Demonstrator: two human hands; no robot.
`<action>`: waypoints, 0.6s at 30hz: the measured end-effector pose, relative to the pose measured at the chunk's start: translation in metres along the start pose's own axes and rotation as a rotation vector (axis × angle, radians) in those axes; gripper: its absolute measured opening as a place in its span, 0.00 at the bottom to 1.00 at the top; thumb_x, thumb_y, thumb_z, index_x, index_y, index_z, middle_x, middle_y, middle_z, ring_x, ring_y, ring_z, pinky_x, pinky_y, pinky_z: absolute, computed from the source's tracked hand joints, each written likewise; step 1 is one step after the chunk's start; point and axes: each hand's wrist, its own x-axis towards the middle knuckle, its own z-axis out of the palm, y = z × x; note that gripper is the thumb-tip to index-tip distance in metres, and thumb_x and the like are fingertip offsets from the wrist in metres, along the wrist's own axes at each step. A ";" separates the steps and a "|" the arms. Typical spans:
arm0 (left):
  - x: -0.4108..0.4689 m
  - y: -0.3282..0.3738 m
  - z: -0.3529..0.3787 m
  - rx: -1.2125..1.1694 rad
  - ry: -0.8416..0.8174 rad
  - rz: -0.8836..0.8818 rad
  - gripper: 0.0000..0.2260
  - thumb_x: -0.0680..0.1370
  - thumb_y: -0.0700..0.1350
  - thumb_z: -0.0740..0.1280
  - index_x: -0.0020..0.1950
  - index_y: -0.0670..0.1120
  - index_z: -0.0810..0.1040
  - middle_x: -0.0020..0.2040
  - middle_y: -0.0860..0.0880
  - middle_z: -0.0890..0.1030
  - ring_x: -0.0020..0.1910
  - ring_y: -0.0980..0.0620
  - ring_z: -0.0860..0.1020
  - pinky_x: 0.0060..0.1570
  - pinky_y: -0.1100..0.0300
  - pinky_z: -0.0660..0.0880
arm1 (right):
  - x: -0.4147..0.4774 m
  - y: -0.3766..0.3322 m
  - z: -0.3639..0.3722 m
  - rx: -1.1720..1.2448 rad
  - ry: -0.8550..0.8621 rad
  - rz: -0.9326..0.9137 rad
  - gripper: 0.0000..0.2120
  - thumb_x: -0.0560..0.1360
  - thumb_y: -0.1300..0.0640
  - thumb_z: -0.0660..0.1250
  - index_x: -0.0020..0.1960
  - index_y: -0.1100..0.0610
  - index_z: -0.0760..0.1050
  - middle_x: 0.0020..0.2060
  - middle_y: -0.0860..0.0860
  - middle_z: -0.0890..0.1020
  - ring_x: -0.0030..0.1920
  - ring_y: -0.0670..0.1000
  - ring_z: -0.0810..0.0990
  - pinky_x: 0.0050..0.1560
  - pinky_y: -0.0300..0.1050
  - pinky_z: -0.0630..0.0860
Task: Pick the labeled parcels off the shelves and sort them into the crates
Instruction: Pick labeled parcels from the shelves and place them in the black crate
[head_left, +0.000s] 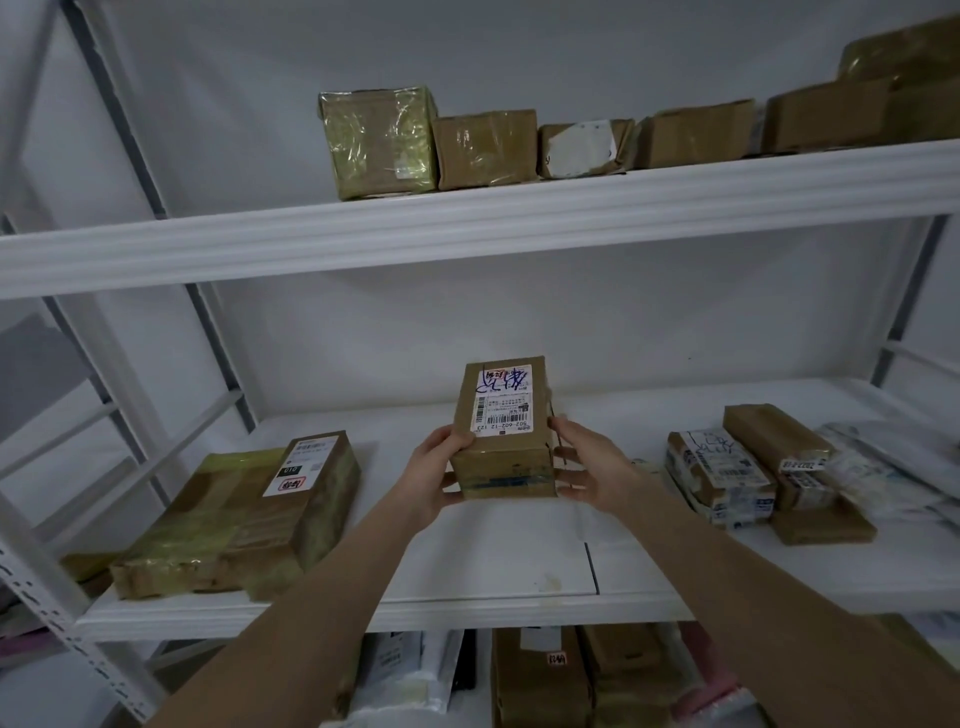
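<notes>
A small brown cardboard parcel (503, 431) with a white shipping label and red and blue pen marks on top is held over the middle shelf (467, 577). My left hand (434, 480) grips its left side, thumb on the top edge. My right hand (587, 470) grips its right side, fingers curled round the near corner. A flat taped parcel (244, 519) with a white label lies on the shelf to the left. Further labeled parcels (727, 475) are stacked to the right. No crate is in view.
The upper shelf (467, 228) carries a row of taped brown boxes (483, 148). Below the middle shelf stand more boxes (540, 680) and plastic mailers (410, 670). White perforated uprights (57, 618) frame the rack on the left. Soft white mailers (893, 467) lie at the far right.
</notes>
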 end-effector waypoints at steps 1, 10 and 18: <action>0.000 -0.001 0.001 -0.002 0.006 0.021 0.12 0.78 0.46 0.66 0.61 0.50 0.74 0.53 0.47 0.78 0.51 0.45 0.78 0.45 0.50 0.77 | 0.000 0.000 -0.002 -0.031 -0.032 0.026 0.26 0.73 0.35 0.64 0.67 0.46 0.72 0.62 0.52 0.75 0.60 0.59 0.76 0.65 0.59 0.71; 0.006 -0.004 -0.008 0.156 0.095 0.033 0.37 0.72 0.50 0.73 0.76 0.49 0.58 0.70 0.46 0.69 0.65 0.44 0.71 0.62 0.43 0.70 | 0.003 0.007 -0.004 -0.058 -0.146 -0.052 0.27 0.70 0.58 0.74 0.66 0.43 0.73 0.58 0.53 0.78 0.57 0.57 0.78 0.54 0.53 0.80; -0.002 0.031 -0.048 0.404 0.034 -0.142 0.27 0.67 0.63 0.72 0.58 0.46 0.78 0.48 0.46 0.85 0.45 0.47 0.82 0.56 0.48 0.77 | 0.000 0.002 -0.011 -0.303 -0.319 -0.136 0.18 0.73 0.63 0.68 0.62 0.52 0.78 0.57 0.55 0.81 0.59 0.56 0.77 0.54 0.47 0.77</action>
